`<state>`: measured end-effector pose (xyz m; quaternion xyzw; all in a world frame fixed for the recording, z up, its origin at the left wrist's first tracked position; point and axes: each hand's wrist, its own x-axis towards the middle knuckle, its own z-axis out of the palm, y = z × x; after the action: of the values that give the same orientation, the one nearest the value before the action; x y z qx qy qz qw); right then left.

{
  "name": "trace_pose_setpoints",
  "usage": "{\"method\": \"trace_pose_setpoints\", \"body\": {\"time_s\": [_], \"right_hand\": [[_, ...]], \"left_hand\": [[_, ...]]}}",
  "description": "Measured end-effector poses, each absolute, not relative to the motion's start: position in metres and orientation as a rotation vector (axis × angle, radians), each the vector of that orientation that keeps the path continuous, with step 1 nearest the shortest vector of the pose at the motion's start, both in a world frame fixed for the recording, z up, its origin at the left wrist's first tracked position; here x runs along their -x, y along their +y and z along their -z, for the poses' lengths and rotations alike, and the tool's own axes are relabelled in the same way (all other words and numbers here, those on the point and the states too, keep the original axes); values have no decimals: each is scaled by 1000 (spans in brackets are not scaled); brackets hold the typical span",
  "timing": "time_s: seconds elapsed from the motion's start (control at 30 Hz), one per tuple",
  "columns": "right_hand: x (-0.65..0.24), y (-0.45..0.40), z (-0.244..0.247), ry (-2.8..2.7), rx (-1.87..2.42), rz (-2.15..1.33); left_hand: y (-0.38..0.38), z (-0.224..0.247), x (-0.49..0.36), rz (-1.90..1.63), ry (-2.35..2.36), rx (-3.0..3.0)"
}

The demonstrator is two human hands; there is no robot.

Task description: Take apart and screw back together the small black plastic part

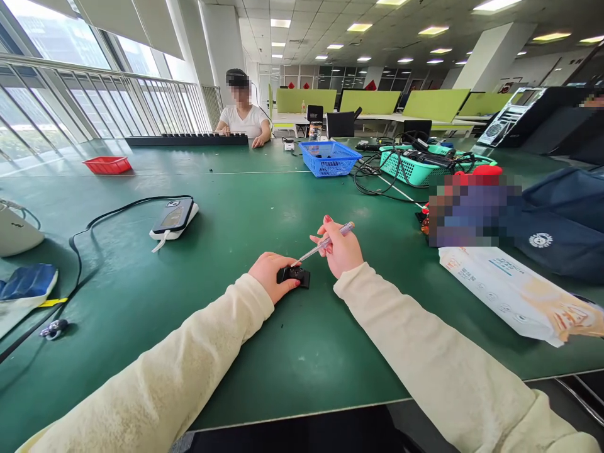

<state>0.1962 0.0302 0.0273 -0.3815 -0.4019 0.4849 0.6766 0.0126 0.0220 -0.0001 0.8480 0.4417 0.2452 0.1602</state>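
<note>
My left hand is closed on a small black plastic part, thumb at its near side and fingers at its far side. The part lies on the green tabletop, and its left end is hidden under the hand. A slim screwdriver with a clear handle and a pale cap sits slantwise in my right hand, pinched between the fingers. Its thin tip points down to the left and meets the black part or ends just above it; I cannot tell which.
A phone on a white power bank lies left with a black cable. Farther back stand a red tray, a blue basket and a green basket of cables. A wipes pack lies right. Across the table sits a person.
</note>
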Motion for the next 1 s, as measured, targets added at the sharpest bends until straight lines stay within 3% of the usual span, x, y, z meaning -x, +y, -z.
{"method": "trace_pose_setpoints", "body": {"time_s": [0.63,1.0], "right_hand": [[-199,32,-27,-925,909,-1091],[-192,24,-29,-1066,755,-1199]], "left_hand": [[18,-5,-14,-763,1372,-2362],[14,-13,-12,-1101,1277,-2402]]}}
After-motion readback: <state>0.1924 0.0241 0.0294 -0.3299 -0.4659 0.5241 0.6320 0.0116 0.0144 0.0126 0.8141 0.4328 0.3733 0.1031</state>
